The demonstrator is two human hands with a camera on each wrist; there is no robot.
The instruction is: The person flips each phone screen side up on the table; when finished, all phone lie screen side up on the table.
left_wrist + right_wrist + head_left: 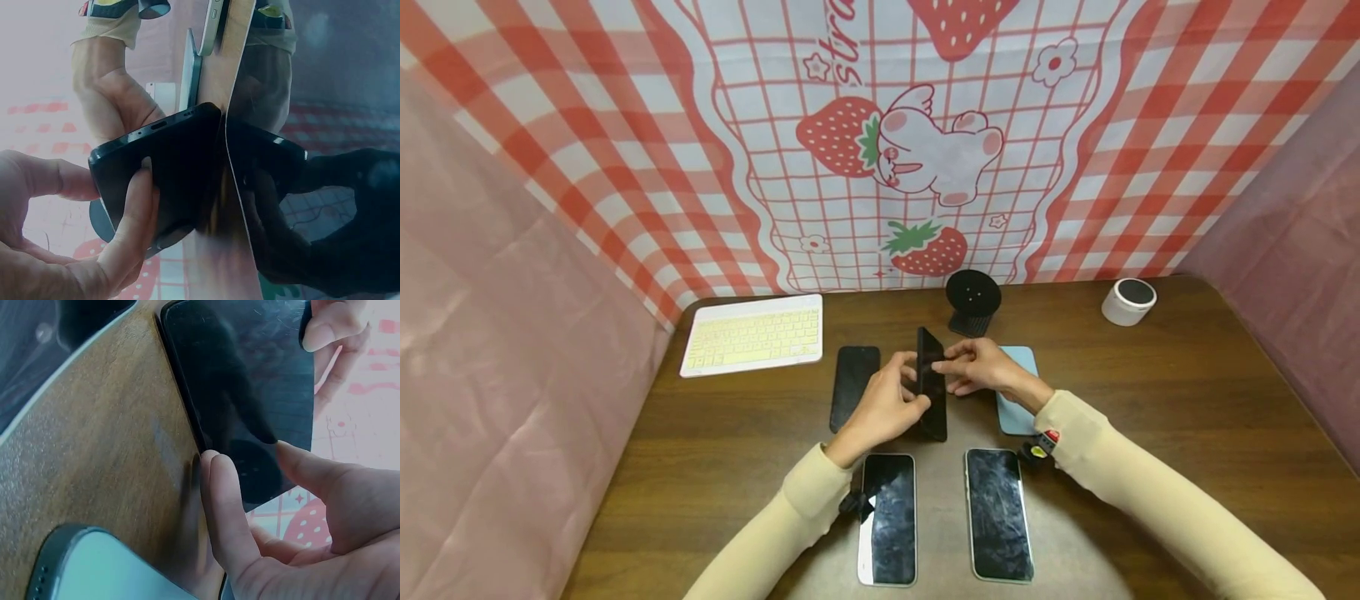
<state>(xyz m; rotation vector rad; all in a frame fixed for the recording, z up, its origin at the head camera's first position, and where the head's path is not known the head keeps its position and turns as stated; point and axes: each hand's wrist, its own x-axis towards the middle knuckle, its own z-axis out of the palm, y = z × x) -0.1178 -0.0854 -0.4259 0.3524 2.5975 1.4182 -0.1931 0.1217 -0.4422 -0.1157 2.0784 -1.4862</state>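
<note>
A black smartphone stands on its long edge on the table, its screen facing right. My left hand grips it from the left, fingers and thumb on its sides; in the left wrist view that hand holds it near one end. The right hand touches the phone from the other side. In the right wrist view, one fingertip of the right hand meets the dark screen, which mirrors the finger, while other digits are right at its lower edge.
Another black phone lies left. A light blue phone is under the right wrist. Two more phones lie at the front. A white keyboard, black round stand and white cylinder are along the back.
</note>
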